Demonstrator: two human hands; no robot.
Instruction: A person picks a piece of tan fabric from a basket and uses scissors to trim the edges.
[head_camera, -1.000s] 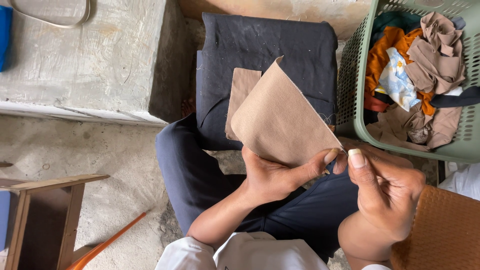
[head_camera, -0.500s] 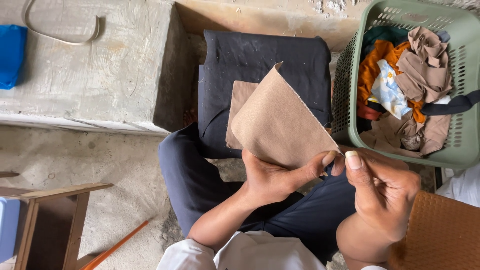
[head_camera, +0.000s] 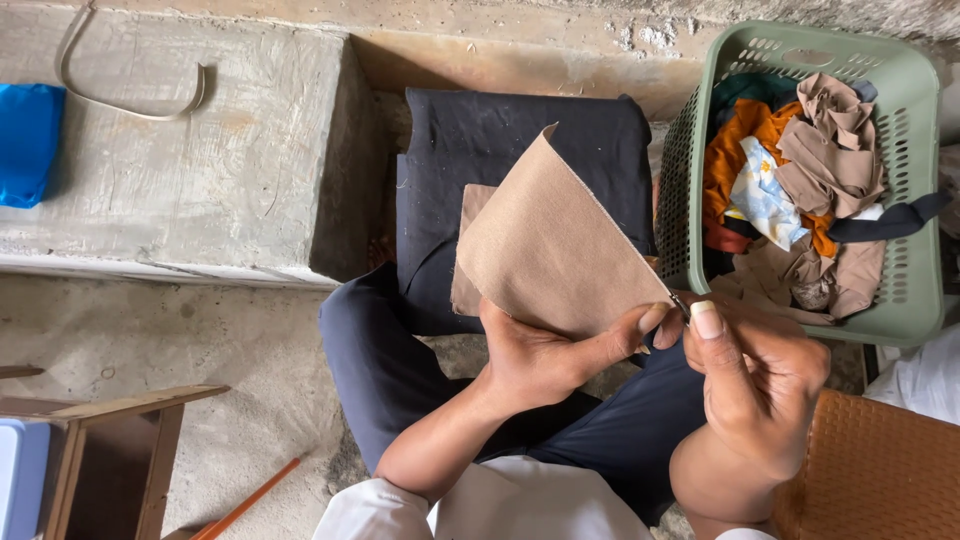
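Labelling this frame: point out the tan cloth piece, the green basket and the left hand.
tan cloth piece (head_camera: 545, 250), head view, middle of its flat face.
green basket (head_camera: 690, 170), head view, its left mesh wall.
left hand (head_camera: 540, 355), head view, back of the hand, which grips the cloth's lower edge.

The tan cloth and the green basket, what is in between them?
In the head view, almost nothing: the tan cloth nearly meets the green basket wall. Only a sliver of the folded black fabric shows behind the gap.
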